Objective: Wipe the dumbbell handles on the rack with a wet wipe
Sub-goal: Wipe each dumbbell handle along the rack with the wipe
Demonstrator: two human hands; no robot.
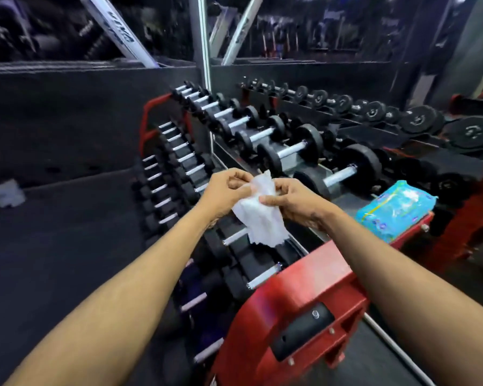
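A white wet wipe point(260, 215) hangs crumpled between both hands above the rack. My left hand point(223, 190) pinches its upper left edge, and my right hand point(293, 201) grips its right side. Below stands a red three-tier rack point(299, 288) full of black dumbbells with silver handles. The nearest top-tier dumbbell point(338, 175) lies just right of my hands. More handles point(262, 278) show on the middle tier under the wipe.
A blue pack of wet wipes point(396, 208) rests on the rack's top right corner. A mirror behind the rack reflects the dumbbell row point(418, 121). Dark rubber floor point(67, 218) spreads to the left, with a pale scrap point(4, 192) lying on it.
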